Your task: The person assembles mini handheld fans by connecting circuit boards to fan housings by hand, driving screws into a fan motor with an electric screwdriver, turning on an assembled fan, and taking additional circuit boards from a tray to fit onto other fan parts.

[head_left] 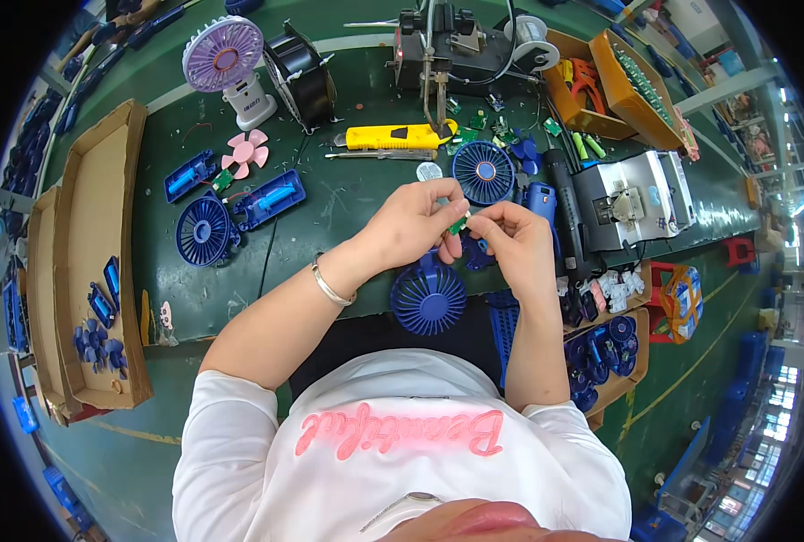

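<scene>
Left hand [423, 219] had a small green circuit board [459, 226] pinched between thumb and forefinger, above the near edge of the green bench [329, 200]. Right hand [517, 237] was in close, thumb and forefinger brought together at the board's right side; too small and partly covered, so couldn't tell if they gripped the board itself or a bit on it. A blue fan head [429, 298] sat just below the hands at the bench edge, a blue round grille [484, 172] just beyond them.

Further out: yellow cutter [397, 136] lying crosswise, slim screwdriver [382, 155] just on the near side of it. Left part of bench: pink fan blade [245, 154], blue housing half [272, 200] with a lighter blue cell in it, another blue grille [203, 231] near it. White and purple fan [225, 56] stood upright behind those, beside a black spool [300, 77]. Right side: grey-white machine [632, 203], with red-handled pliers [586, 86] in a cardboard box [592, 124] behind it.
</scene>
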